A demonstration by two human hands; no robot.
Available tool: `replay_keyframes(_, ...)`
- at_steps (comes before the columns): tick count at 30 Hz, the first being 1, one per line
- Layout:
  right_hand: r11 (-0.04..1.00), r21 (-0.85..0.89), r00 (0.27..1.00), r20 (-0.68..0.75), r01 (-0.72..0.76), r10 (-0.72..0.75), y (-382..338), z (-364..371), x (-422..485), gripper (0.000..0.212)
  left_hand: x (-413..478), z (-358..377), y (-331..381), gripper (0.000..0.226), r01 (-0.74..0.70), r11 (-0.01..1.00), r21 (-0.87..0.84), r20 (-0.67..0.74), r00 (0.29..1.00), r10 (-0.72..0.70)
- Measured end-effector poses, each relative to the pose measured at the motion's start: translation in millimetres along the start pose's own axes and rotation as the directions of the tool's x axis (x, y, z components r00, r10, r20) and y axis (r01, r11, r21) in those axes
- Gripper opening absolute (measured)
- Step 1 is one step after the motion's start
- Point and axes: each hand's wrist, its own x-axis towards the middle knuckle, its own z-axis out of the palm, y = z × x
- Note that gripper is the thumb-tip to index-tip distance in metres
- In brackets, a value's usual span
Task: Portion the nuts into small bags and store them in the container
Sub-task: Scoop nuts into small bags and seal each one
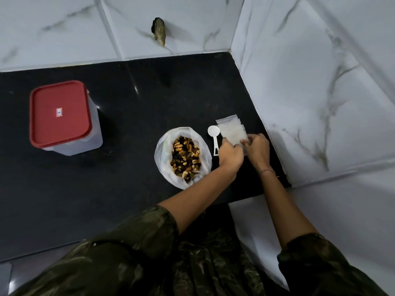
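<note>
A stack of small clear bags (232,131) lies on the black counter near the right wall. My left hand (230,153) and my right hand (257,147) both pinch the near edge of the top bag. A white plastic spoon (214,136) lies just left of the bags. An open plastic bag of mixed nuts (185,155) sits left of the spoon. A clear container with its red lid (59,113) closed stands at the far left.
The black counter (128,116) ends at marble-tiled walls behind and to the right. A rough hole (159,30) shows in the back wall. The counter's right end stops near my right wrist.
</note>
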Motion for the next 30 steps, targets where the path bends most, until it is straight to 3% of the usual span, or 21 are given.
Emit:
replay_keyframes(8, 0.997, 0.076, 0.997, -0.079, -0.013, 0.019, 1.9, -2.5, -3.2, 0.026, 4.5, -4.1, 1.1, 0.039, 0.033, 0.998, -0.054, 0.004, 0.999, -0.033)
replay_keyframes(14, 0.981, 0.188, 0.988, -0.139, -0.046, 0.073, -6.2, -6.2, -9.1, 0.025, 5.8, -6.6, 1.4, 0.042, -0.003, 1.0, -0.004, -0.009, 1.0, 0.003)
replay_keyframes(17, 0.925, 0.355, 0.968, -0.152, -0.136, 0.201, -11.7, -9.9, -11.3, 0.025, 5.7, -9.8, 1.9, 0.046, -0.002, 1.0, 0.005, -0.013, 1.0, 0.002)
replay_keyframes(20, 0.706, 0.675, 0.95, -0.027, -0.213, 0.311, -19.0, -16.0, -12.2, 0.027, 4.8, -16.1, 7.2, 0.043, -0.047, 0.999, 0.011, -0.044, 0.998, 0.047)
replay_keyframes(25, 0.489, 0.825, 0.95, 0.171, -0.283, 0.261, -38.3, -29.4, -21.4, 0.034, 6.5, -41.8, 15.0, 0.033, -0.199, 0.979, -0.044, -0.148, 0.97, 0.19)
replay_keyframes(27, 0.458, 0.817, 0.936, 0.288, -0.35, 0.201, -45.4, -30.5, -25.6, 0.029, 5.2, -56.8, 17.5, 0.026, -0.222, 0.973, -0.056, -0.196, 0.958, 0.208)
replay_keyframes(30, 0.496, 0.774, 0.913, 0.39, -0.394, 0.117, -58.9, -29.4, -34.0, 0.027, 1.0, -82.0, 18.0, 0.023, -0.281, 0.957, -0.071, -0.253, 0.933, 0.255)
